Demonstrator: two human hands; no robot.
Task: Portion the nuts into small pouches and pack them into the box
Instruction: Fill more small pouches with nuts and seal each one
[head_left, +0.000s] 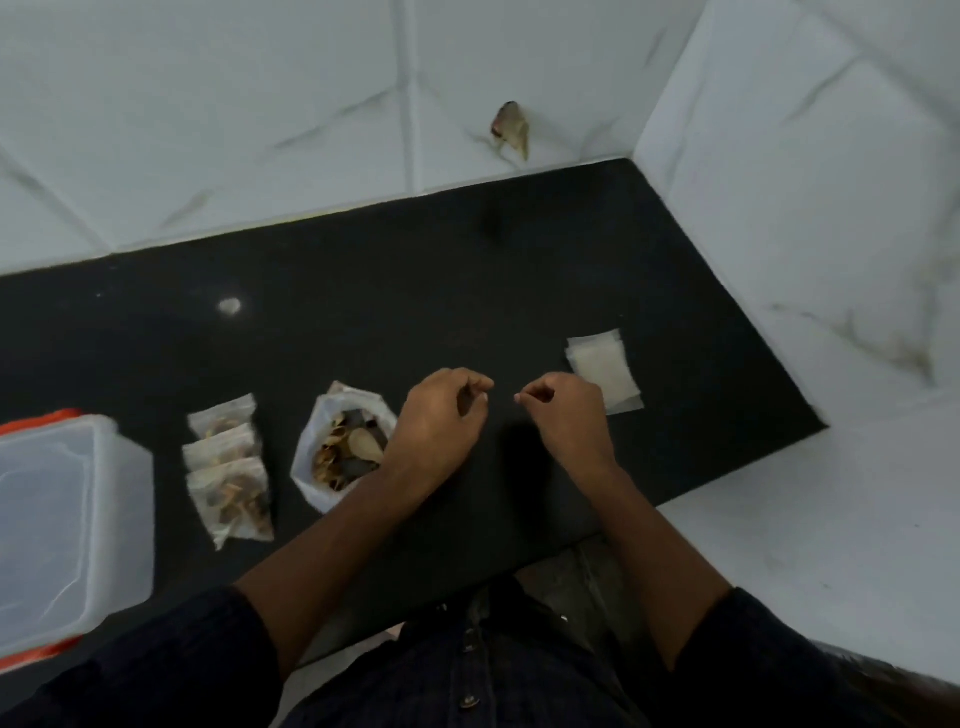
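Left hand: left hand (441, 415) over the black counter (363, 312), fingers curled inward, thumb and forefinger tips close together; whether anything is pinched between them cannot be told.
Right hand: right hand (569, 415) just beside the left, fingers curled likewise, fingertips facing those of the left hand across a narrow gap; any held item is too small or too clear to make out.
Nut bag: open white bag of nuts (340, 449) stands on the counter, touching or partly hidden by the left wrist; brown and dark pieces visible inside.
Empty pouches: small stack of clear pouches (605, 369) lies flat, just beyond the right hand, its near edge hidden behind the knuckles.
Filled pouches: three filled pouches (228, 467) overlap in a column left of the nut bag, contents brown.
Box: translucent box (62, 519) with orange lid parts at the far left edge, near the filled pouches but apart from them.
Surroundings: white marbled wall tiles (260, 130) behind and right of the counter; dark sleeves (182, 665) at the frame bottom.
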